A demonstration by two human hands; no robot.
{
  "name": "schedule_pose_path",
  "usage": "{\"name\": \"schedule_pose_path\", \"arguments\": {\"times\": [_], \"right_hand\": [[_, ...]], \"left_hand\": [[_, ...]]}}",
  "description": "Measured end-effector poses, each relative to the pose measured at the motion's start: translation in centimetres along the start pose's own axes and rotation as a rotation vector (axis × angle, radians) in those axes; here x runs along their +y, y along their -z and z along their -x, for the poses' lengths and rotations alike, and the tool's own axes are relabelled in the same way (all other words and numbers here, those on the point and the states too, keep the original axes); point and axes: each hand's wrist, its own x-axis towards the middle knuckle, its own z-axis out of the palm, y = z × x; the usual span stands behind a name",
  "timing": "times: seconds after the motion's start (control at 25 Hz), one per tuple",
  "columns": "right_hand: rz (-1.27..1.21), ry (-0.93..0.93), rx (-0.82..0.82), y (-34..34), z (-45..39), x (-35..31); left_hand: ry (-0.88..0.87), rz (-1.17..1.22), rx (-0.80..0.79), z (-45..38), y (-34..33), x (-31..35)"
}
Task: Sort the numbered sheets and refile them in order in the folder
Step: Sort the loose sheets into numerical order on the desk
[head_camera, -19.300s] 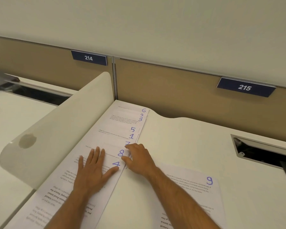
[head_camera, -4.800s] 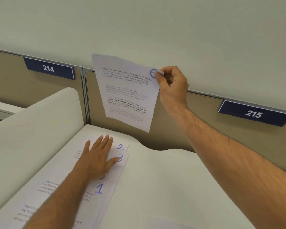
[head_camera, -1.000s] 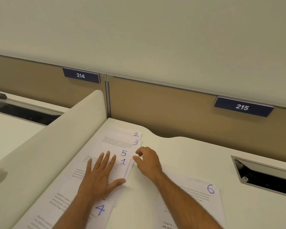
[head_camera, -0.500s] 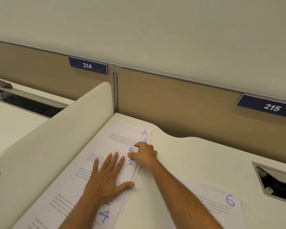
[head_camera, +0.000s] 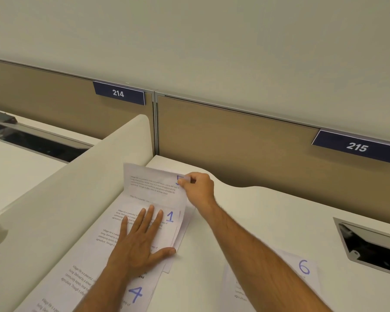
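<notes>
Two hands: right hand (head_camera: 198, 188) pinches sheet 5 (head_camera: 153, 185), left hand (head_camera: 140, 242) flat beside sheet 1 (head_camera: 170, 217).

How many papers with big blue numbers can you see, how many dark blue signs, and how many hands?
Papers with a blue number showing: 4, namely sheet 5, sheet 1, sheet 4 and sheet 6
Dark blue signs: 2, namely sign 214 and sign 215
Hands: 2, namely left hand and right hand
Total: 8
</notes>
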Motion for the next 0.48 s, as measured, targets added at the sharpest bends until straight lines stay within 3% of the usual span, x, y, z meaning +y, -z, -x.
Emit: {"name": "schedule_pose_path", "arguments": {"times": [0.24, 0.48], "right_hand": [[-0.127, 0.077, 0.059, 3.5, -1.0, -4.1], [-0.286, 0.286, 0.169, 9.2, -0.8, -8.4]], "left_hand": [[0.035, 0.008, -0.016, 0.2, -0.1, 0.0], [0.062, -0.004, -0.083, 0.4, 0.3, 0.3]]}}
